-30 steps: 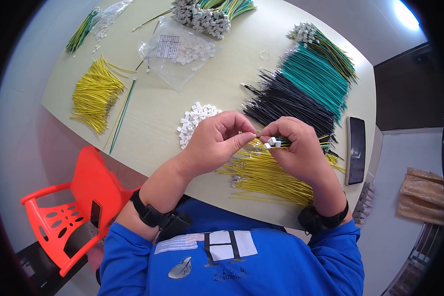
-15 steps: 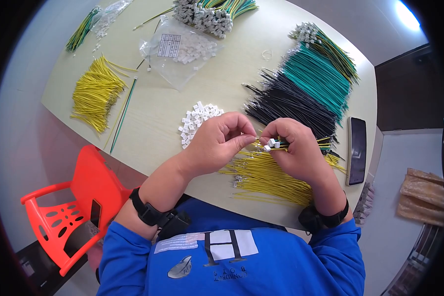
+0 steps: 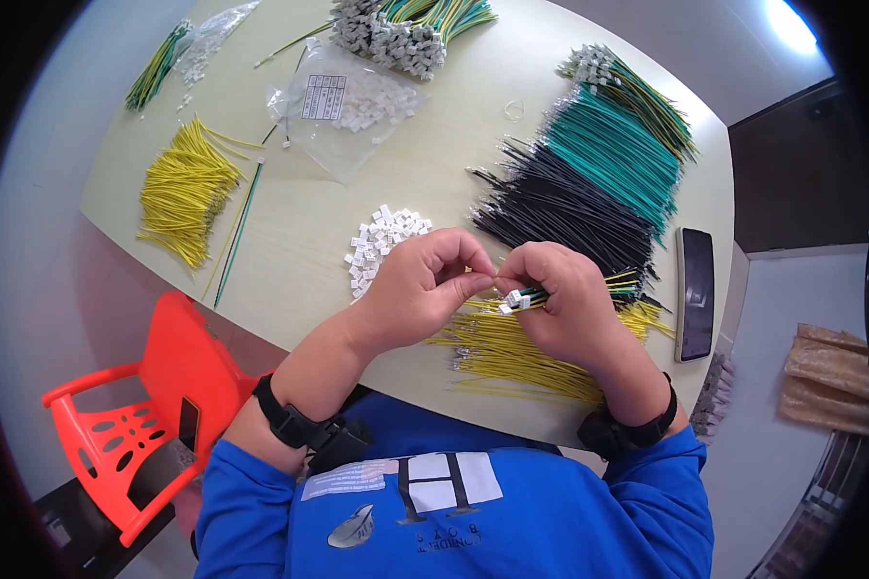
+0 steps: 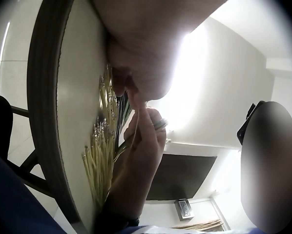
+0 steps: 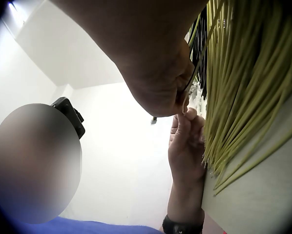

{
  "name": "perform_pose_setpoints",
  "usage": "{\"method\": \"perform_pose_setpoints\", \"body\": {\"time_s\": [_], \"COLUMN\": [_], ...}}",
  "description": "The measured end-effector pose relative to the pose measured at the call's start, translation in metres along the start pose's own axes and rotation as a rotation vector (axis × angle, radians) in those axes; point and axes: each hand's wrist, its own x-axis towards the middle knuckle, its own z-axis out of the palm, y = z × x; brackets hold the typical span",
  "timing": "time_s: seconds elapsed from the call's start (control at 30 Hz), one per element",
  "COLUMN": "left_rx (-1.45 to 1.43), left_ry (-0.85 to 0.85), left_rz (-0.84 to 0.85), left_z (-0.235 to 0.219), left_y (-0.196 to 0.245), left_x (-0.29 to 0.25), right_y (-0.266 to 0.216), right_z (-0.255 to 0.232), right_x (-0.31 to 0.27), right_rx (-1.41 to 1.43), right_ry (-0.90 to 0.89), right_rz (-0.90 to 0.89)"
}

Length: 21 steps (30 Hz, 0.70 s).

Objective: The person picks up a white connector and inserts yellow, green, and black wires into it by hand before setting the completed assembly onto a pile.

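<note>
Head view: I see both hands meeting above the table [image 3: 290, 241], near its front edge, over loose yellow wires [image 3: 512, 352].
Left hand [image 3: 425, 289]: its grip pinches a thin yellow wire [image 3: 481, 273] at thumb and forefinger.
Right hand [image 3: 560, 299]: its grip is clenched round a small bundle with white connectors [image 3: 512, 300], touching the left fingertips.
Left wrist view: I see only the wire strand [image 4: 136, 124] running between the hands.
Right wrist view: connectors hidden; yellow wires [image 5: 243, 97] fill the table beside the grip.
</note>
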Motion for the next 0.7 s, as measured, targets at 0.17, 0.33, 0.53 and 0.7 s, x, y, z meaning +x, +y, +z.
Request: {"method": "perform_pose_setpoints", "body": {"time_s": [0.17, 0.33, 0.53, 0.7], "left_rx": [-0.001, -0.038, -0.034, 0.008], "left_ry": [0.021, 0.058, 0.059, 0.126], "left_rz": [0.044, 0.048, 0.063, 0.129], "left_z": [0.003, 0.003, 0.003, 0.005], "left_y": [-0.001, -0.001, -0.002, -0.004], "left_x": [0.002, 0.002, 0.002, 0.003], "right_y": [-0.006, -0.005, 0.03, 0.062], "right_z": [-0.011, -0.034, -0.053, -0.046], "right_x": [0.003, 0.016, 0.043, 0.056], "right_rx": [-0.05, -0.204, -0.452, -0.507], "right_ry": [-0.053, 0.042, 0.22, 0.266], "right_rz": [0.069, 0.129, 0.298, 0.356]}}
